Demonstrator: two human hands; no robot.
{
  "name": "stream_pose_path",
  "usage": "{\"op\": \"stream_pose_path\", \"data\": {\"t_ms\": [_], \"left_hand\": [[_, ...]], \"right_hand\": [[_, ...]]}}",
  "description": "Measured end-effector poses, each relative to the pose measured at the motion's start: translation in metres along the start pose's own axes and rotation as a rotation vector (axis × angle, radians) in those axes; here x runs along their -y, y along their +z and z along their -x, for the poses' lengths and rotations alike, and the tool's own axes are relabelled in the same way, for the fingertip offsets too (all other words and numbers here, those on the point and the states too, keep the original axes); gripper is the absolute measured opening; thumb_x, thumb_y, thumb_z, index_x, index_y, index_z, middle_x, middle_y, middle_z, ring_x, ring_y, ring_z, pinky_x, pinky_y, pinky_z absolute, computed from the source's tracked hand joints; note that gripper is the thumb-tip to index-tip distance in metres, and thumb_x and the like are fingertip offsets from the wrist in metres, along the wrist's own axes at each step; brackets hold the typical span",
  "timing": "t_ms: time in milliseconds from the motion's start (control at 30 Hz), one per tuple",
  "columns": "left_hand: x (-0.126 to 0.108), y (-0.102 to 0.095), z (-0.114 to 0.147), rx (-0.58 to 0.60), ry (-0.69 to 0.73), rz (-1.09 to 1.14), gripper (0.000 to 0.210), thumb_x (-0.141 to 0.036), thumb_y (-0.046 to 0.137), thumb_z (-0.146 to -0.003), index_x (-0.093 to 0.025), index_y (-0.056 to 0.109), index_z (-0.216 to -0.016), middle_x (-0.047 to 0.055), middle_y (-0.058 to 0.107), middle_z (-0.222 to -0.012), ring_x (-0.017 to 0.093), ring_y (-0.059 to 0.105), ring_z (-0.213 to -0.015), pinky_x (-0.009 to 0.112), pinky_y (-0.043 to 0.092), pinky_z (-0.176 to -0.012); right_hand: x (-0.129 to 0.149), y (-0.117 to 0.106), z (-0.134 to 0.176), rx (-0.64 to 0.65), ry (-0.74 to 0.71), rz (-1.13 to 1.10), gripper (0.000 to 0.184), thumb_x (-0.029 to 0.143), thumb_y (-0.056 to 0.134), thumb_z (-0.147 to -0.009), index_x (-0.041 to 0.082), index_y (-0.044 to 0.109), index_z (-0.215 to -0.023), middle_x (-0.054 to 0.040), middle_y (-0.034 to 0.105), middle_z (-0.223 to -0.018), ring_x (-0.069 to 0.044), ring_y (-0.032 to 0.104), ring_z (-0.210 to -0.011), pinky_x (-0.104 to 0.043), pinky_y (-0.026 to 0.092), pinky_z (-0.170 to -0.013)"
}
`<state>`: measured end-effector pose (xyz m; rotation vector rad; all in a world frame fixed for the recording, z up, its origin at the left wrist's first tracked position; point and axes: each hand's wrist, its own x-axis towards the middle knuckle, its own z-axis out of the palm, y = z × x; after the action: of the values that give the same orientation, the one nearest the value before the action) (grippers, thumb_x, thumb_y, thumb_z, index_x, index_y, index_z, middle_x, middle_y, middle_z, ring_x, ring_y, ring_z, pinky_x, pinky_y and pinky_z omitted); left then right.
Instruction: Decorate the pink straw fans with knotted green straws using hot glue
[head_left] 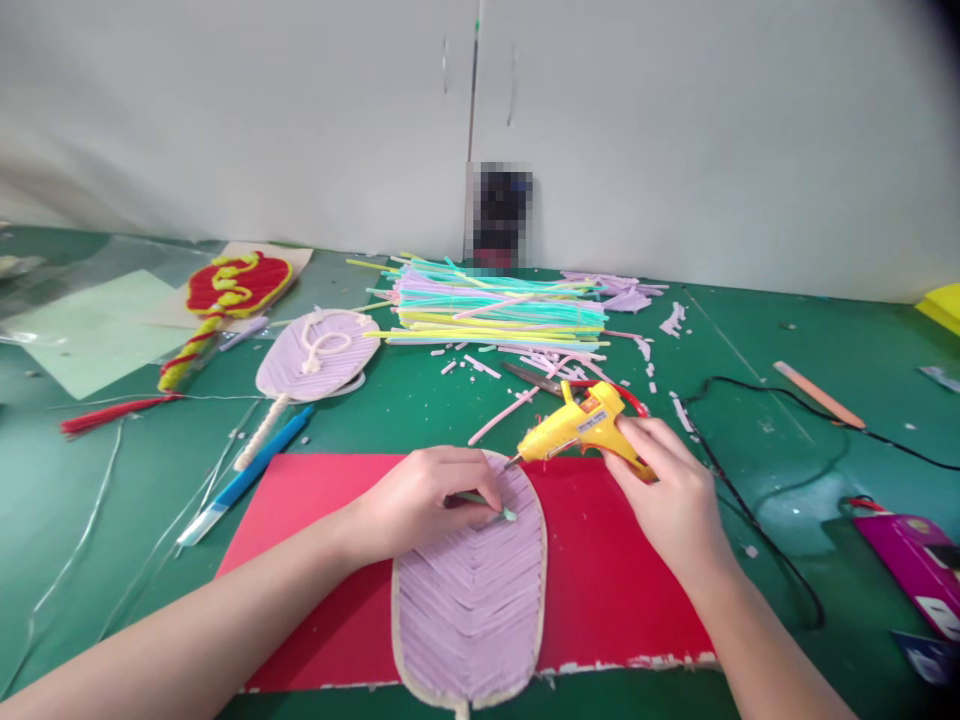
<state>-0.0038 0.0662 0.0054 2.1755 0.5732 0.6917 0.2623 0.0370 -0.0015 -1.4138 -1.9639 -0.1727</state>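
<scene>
Fan (pixel 472 610) past board edge (pixel 615 660), left fingers (pixel 484 480) around green strip (pixel 510 515), right (pixel 641 440) around glue gun (pixel 577 425)

From here I count two hands (pixel 439 495), two lilac fans (pixel 472 610), one red fan (pixel 266 285), one yellow glue gun (pixel 581 422), one red board (pixel 615 580).

1. A lavender oval fan (pixel 472 600), faced with chevron-laid strips and bordered in cream, is laid flat on a red board (pixel 615 580), its lower end overhanging the near edge.
2. A pale-green strip (pixel 510 515), mostly hidden, is pinched over the fan's upper half.
3. A yellow glue gun (pixel 577 428) is gripped, its nozzle pointed down and leftward near the fan's top edge.
</scene>
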Motion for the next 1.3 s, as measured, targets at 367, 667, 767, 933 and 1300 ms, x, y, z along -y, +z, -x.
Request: {"op": "stream_pose_path", "data": {"t_ms": [367,667,767,933,1300], "left_hand": [[0.000,0.001,0.000,0.011,0.000,-0.007,0.009,-0.019,0.055,-0.084,-0.016,0.060,-0.078,0.002,0.063,-0.080,0.010,0.058,-0.078,0.021,0.044,-0.073],[-0.009,-0.007,0.001,0.033,0.071,0.017,0.018,-0.029,0.051,-0.087,-0.014,0.062,-0.089,0.007,0.064,-0.086,0.014,0.058,-0.083,0.024,0.045,-0.076],[-0.017,-0.010,0.000,-0.081,0.141,-0.068,0.026,-0.030,0.042,-0.090,-0.015,0.063,-0.087,0.009,0.062,-0.088,0.016,0.057,-0.085,0.027,0.046,-0.079],[-0.030,-0.010,-0.007,-0.359,0.001,-0.325,0.027,-0.026,0.041,-0.090,-0.017,0.059,-0.108,0.009,0.057,-0.101,0.018,0.053,-0.096,0.031,0.044,-0.084],[-0.044,-0.008,-0.021,-0.213,-0.049,-0.414,0.038,-0.035,0.040,-0.090,-0.022,0.050,-0.124,0.011,0.045,-0.127,0.025,0.042,-0.116,0.042,0.037,-0.097]], "right_hand": [[0.004,-0.001,0.001,0.011,-0.022,0.019,0.034,0.013,0.053,-0.081,0.020,0.056,-0.114,-0.0080,0.062,-0.095,-0.019,0.061,-0.084,-0.029,0.051,-0.075],[0.008,-0.001,-0.005,-0.032,0.036,-0.005,0.035,0.020,0.058,-0.077,0.019,0.056,-0.112,-0.0085,0.061,-0.093,-0.022,0.061,-0.086,-0.032,0.052,-0.075],[0.012,-0.001,-0.005,-0.006,0.030,-0.016,0.036,0.021,0.059,-0.077,0.020,0.056,-0.113,-0.0081,0.061,-0.093,-0.022,0.061,-0.087,-0.034,0.052,-0.077],[0.016,-0.001,-0.002,0.003,-0.017,-0.076,0.036,0.020,0.059,-0.077,0.020,0.056,-0.114,-0.0086,0.061,-0.095,-0.022,0.061,-0.087,-0.033,0.053,-0.075],[0.020,-0.002,0.002,0.033,-0.095,-0.149,0.040,0.010,0.054,-0.079,0.021,0.054,-0.117,-0.0085,0.061,-0.099,-0.020,0.061,-0.090,-0.033,0.052,-0.078]]}}
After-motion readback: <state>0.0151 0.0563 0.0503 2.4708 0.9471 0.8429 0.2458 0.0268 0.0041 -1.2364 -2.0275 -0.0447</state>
